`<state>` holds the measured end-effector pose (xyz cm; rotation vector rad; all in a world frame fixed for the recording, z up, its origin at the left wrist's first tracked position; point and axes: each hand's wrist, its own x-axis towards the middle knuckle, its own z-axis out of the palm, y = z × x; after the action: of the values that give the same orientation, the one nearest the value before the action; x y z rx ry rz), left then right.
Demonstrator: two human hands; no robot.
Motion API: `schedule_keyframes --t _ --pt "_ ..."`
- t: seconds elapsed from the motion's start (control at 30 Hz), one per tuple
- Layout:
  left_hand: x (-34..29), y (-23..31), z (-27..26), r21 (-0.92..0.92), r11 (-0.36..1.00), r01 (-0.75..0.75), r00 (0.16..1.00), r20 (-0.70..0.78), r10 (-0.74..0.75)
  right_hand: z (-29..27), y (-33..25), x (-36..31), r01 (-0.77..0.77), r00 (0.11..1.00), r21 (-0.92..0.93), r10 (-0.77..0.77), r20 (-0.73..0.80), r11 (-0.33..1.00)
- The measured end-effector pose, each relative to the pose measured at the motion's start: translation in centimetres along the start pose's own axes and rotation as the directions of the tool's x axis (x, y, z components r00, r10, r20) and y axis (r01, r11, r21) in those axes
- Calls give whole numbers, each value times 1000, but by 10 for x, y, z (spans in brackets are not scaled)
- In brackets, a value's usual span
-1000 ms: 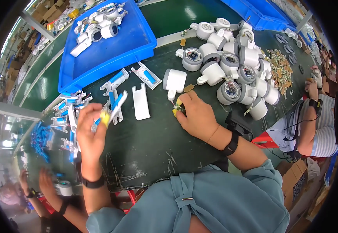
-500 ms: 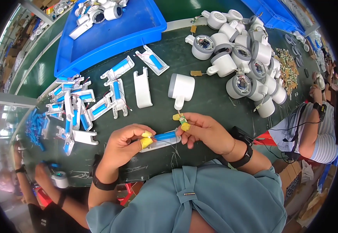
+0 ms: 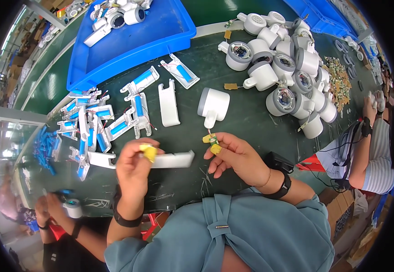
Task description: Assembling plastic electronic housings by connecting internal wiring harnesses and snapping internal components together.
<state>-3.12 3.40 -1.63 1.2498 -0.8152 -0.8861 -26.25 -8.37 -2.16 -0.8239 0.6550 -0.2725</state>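
The small circuit board (image 3: 212, 138), wired to the white housing (image 3: 213, 106) at its 12 o'clock, is being pinched by the right hand (image 3: 233, 156) while the left hand (image 3: 135, 168) is gripping a white shell (image 3: 172, 159); tugging risks snapping the wires.

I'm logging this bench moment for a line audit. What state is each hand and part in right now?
left hand: closed on a white handle shell, yellow fingertip covers on.
right hand: pinching a small circuit board wired to the white round housing.
white round housing: lying on the green bench.
blue tray: holds a few white parts in its far corner.
handle halves with blue cells: open, in a loose pile.
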Motion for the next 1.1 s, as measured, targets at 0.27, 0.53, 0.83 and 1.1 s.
schedule_keyframes --t 0.27,0.53,0.83,1.1 --pt "-35 4 21 623 744 -242 942 336 26 5 4 1 -25 999 15 25 -22 1000" --pt "-7 47 17 674 533 -511 781 623 -38 -2 4 -5 20 998 -12 -21 -53 1000" --pt "41 44 36 410 426 -806 414 906 -90 -4 8 -12 29 998 -17 -30 -48 999" --pt "11 5 28 487 867 -107 806 553 -211 -4 10 -12 -57 998 -135 61 29 989"
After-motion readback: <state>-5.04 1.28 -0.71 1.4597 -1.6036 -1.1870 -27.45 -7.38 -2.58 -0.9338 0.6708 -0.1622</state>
